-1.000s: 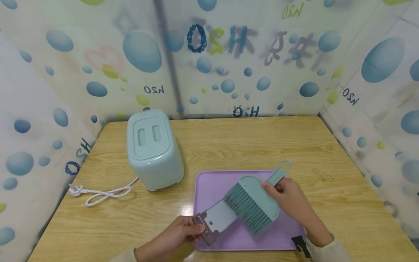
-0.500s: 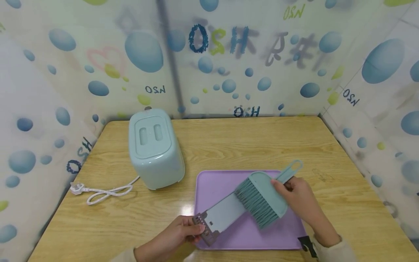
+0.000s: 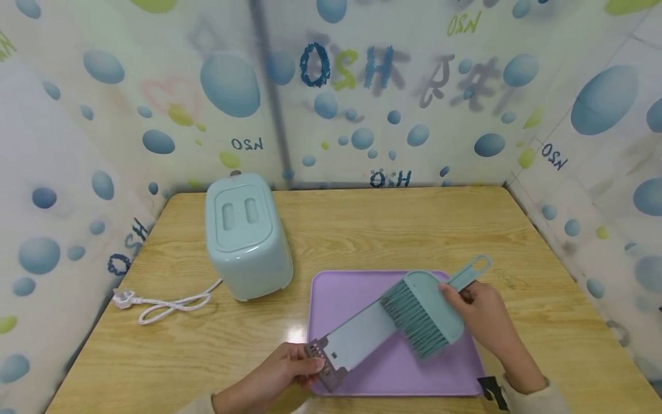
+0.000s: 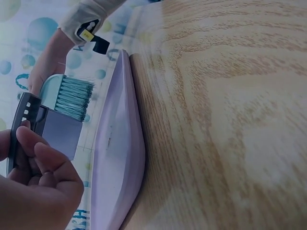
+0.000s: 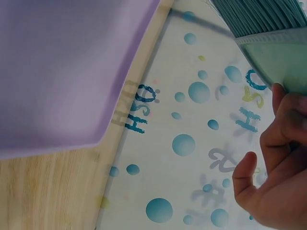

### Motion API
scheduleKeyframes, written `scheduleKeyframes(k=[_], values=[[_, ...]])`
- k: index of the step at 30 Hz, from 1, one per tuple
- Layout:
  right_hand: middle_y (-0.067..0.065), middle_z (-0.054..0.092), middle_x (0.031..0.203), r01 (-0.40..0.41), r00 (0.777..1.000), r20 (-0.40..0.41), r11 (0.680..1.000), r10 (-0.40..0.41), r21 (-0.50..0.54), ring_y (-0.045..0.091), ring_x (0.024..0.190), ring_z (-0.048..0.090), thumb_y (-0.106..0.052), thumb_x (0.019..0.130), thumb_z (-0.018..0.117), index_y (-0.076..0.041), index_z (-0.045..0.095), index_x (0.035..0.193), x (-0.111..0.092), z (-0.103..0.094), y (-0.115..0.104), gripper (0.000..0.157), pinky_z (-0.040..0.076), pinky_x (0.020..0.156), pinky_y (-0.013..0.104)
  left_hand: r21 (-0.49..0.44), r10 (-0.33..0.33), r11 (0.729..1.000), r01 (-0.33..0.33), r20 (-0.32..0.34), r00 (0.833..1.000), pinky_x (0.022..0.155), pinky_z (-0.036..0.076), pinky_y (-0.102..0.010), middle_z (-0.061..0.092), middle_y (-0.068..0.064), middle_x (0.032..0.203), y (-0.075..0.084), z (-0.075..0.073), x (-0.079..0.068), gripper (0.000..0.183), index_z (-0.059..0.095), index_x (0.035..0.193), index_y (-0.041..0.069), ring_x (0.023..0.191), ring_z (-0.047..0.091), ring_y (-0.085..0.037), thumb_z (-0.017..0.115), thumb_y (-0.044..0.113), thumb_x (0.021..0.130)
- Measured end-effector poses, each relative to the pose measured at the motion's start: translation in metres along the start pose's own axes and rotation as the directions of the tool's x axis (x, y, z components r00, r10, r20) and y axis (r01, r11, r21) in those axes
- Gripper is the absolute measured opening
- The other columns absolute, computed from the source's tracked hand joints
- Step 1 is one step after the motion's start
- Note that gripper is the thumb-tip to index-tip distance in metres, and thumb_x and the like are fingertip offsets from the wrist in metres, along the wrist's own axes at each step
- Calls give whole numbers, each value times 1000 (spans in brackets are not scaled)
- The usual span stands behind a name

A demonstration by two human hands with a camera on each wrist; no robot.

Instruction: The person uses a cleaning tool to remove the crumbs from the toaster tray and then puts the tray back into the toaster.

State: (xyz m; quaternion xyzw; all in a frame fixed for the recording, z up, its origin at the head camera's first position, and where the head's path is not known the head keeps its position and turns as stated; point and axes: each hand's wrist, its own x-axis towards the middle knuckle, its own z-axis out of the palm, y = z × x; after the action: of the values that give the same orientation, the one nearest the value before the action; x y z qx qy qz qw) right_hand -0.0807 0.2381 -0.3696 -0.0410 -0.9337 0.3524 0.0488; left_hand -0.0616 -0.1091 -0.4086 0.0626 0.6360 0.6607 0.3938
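In the head view my left hand (image 3: 279, 371) pinches the slotted grey-brown end of a flat metal crumb tray (image 3: 362, 336), thumb on top. The crumb tray slants up to the right, above a purple tray (image 3: 336, 293). My right hand (image 3: 486, 319) grips a light green hand brush (image 3: 434, 307) near the base of its looped handle. Its bristles overlap the far end of the crumb tray. In the left wrist view the brush (image 4: 72, 96) shows bristles right at the plate's surface. The right wrist view shows curled fingers (image 5: 283, 129) under the brush head.
A light blue toaster (image 3: 248, 236) with a lid stands at the back left of the wooden table (image 3: 393, 230). Its white cord (image 3: 170, 305) and plug lie on the tabletop to its left. Patterned walls (image 3: 331, 132) enclose the back and sides.
My right hand has moved the brush to the right along the crumb tray toward its far end, uncovering more of the plate. The left hand keeps its hold in the same place.
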Motion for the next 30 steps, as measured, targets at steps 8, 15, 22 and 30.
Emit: scheduleKeyframes(k=[8,15,22,30], values=[[-3,31,53,10,999,-49,1000,-11,-11,4,46,29,-30,91,56,-4,48,66,1,-3,5,37,28,40,21,1,5,1000,-5,-26,1000,63,42,-19,58,12,65,-2,0,0,14,63,81,5,62,50,-3,54,15,88],[-3,36,53,-18,999,-49,1000,18,-7,3,46,32,-31,91,56,-2,53,71,2,-6,9,36,31,40,21,1,7,1000,-7,-25,1000,63,44,-18,59,13,65,-2,0,1,19,64,85,-2,62,52,-2,55,15,88],[0,46,57,-86,996,-10,995,86,44,6,52,42,-39,93,50,1,57,86,2,-11,5,41,36,44,24,4,0,1000,0,-30,1000,63,44,-19,59,12,64,-2,1,3,19,63,84,-2,62,52,-3,55,15,88],[-4,41,48,-123,990,98,957,100,262,6,39,36,-37,93,50,2,54,81,-4,1,-21,41,36,37,26,11,-4,1000,4,-23,1000,64,45,-19,60,13,67,0,5,5,29,59,91,-13,63,52,-3,54,15,89]])
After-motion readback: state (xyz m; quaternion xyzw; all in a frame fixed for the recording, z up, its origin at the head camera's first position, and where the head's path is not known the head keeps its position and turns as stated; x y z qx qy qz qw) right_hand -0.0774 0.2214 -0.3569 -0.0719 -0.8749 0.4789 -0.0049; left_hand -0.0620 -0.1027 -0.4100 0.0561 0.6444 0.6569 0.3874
